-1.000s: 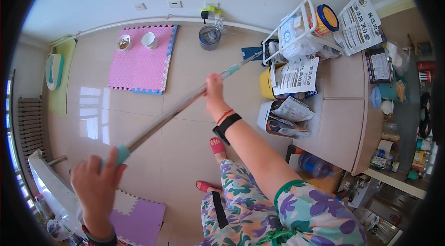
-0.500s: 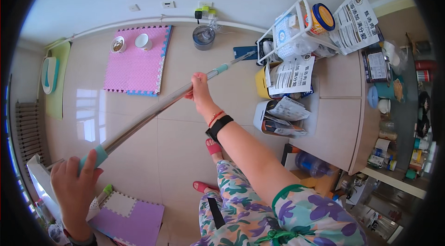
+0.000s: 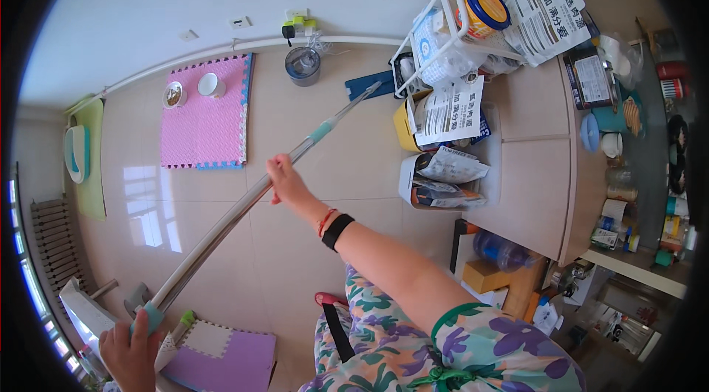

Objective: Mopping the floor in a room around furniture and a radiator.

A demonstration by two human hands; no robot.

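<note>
The left hand (image 3: 127, 355) and right hand (image 3: 286, 182) curl closed around a mop (image 3: 213, 240), its blue head (image 3: 358, 87) beside a white rack (image 3: 459, 9) — floor (image 3: 362, 178) runs to the pink mat (image 3: 207, 130)'s edge — a bowl (image 3: 184, 97) there holding brown bits (image 3: 174, 95).

2 bowls (image 3: 211, 86) on mat (image 3: 203, 133), L of mop head (image 3: 357, 87); bins (image 3: 405, 179) R.

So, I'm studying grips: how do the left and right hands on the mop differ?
The left hand holds the teal grip; the right hand holds the bare silver pole, nearer the blue mop head. The right wrist wears a black band; the left wrist is outside the frame. Both hands hold the same mop.
</note>
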